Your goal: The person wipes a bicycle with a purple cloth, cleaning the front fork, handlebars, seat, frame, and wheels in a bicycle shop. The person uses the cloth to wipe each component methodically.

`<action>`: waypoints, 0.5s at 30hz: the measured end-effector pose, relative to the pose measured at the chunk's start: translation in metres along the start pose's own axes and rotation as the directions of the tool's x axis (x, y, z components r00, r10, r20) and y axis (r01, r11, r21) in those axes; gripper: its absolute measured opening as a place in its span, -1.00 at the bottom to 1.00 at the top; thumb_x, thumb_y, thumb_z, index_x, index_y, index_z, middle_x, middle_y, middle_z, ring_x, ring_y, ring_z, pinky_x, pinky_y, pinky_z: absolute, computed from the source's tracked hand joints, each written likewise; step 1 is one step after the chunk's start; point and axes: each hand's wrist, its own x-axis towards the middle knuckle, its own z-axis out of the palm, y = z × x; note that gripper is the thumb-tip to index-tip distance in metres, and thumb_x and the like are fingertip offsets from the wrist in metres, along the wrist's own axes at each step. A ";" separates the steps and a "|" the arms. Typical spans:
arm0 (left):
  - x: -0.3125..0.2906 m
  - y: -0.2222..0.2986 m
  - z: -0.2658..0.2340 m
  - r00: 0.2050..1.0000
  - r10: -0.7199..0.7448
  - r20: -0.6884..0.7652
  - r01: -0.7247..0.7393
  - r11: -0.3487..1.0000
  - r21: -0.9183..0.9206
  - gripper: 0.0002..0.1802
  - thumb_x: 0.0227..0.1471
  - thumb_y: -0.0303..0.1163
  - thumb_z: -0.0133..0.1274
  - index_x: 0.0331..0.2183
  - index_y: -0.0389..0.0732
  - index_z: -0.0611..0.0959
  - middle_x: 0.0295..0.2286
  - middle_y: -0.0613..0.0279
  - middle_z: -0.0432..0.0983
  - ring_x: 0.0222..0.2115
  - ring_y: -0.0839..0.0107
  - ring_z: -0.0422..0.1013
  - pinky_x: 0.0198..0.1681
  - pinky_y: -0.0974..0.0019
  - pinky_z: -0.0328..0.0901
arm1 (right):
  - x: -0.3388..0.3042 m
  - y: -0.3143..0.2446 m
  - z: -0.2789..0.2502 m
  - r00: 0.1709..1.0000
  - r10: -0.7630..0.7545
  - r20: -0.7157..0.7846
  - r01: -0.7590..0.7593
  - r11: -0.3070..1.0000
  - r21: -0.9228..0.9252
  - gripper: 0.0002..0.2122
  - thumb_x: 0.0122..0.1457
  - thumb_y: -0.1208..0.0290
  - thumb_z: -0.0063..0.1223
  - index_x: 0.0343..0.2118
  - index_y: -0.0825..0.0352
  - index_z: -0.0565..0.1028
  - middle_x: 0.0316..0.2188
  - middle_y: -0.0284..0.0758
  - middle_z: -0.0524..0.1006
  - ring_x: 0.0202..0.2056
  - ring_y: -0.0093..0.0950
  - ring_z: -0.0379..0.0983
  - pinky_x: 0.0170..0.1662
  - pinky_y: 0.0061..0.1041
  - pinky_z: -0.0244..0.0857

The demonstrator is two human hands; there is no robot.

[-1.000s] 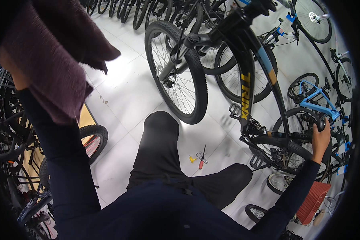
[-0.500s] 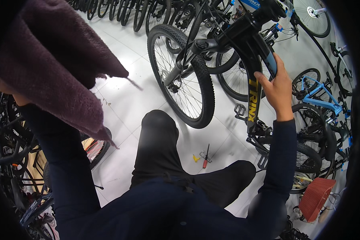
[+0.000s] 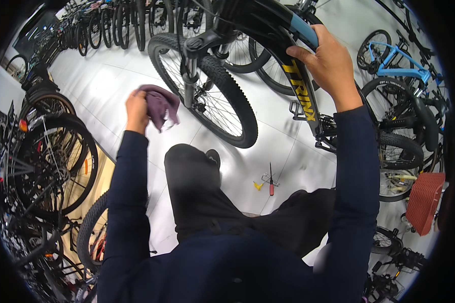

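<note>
Ahead of me stands a mountain bike with a black frame (image 3: 270, 33), yellow lettering on its down tube and a pale blue patch on the top tube. My right hand (image 3: 329, 63) is closed around that blue part of the top tube, thumb on the near side. At the left, my left hand (image 3: 137, 112) grips a bunched purple cloth (image 3: 160, 104), which hangs in the air just left of the bike's front wheel (image 3: 212, 93). The wheel has a knobbly black tyre and rests on the floor.
On the pale tiled floor (image 3: 247, 169) between my knees lie a red-handled screwdriver (image 3: 271, 188) and a small yellow tool (image 3: 258, 186). Bicycles crowd both sides and the back, including a blue-framed bike (image 3: 399, 68). A red basket (image 3: 424, 204) stands at the right.
My left hand has come down and away from the camera with the cloth, toward the front wheel. The view has shifted; my right hand keeps its hold on the top tube.
</note>
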 end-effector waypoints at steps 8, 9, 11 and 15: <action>0.007 -0.203 0.109 0.876 -0.455 -0.163 0.449 0.891 -0.070 -0.69 0.21 -0.39 -0.04 -0.03 -0.20 0.62 -0.29 0.02 0.63 -0.38 0.11 0.58 -0.22 0.09 0.46 | -0.002 -0.003 0.002 0.999 0.027 -0.022 -0.028 0.998 -0.050 -0.54 0.03 0.07 0.47 -0.14 0.25 0.54 -0.36 -0.25 0.64 -0.38 -0.23 0.57 -0.27 -0.35 0.41; 0.007 -0.210 0.109 0.875 -0.455 -0.165 0.448 0.890 -0.077 -0.69 0.21 -0.41 -0.06 -0.04 -0.22 0.60 -0.27 0.01 0.61 -0.35 0.10 0.57 -0.21 0.07 0.46 | -0.002 -0.004 0.002 0.999 0.017 -0.033 -0.018 0.999 -0.033 -0.55 0.02 0.11 0.48 -0.13 0.26 0.55 -0.37 -0.26 0.64 -0.39 -0.26 0.57 -0.28 -0.38 0.41; 0.007 -0.218 0.112 0.837 -0.525 -0.157 0.513 0.851 -0.114 -0.68 0.20 -0.47 -0.10 -0.04 -0.27 0.57 -0.23 -0.02 0.59 -0.30 0.08 0.56 -0.17 0.02 0.45 | -0.002 -0.005 0.003 0.999 0.029 -0.026 -0.029 1.000 -0.011 -0.55 0.03 0.12 0.48 -0.12 0.27 0.55 -0.39 -0.26 0.63 -0.40 -0.28 0.56 -0.30 -0.40 0.40; 0.013 -0.202 0.116 0.749 -0.654 -0.101 0.628 0.751 -0.203 -0.67 0.19 -0.57 -0.19 -0.04 -0.37 0.51 -0.15 -0.06 0.54 -0.19 0.04 0.53 -0.11 -0.07 0.44 | -0.001 -0.005 0.004 0.999 -0.014 -0.052 0.013 1.000 -0.018 -0.55 0.04 0.12 0.47 -0.11 0.27 0.57 -0.42 -0.29 0.63 -0.43 -0.33 0.55 -0.33 -0.44 0.39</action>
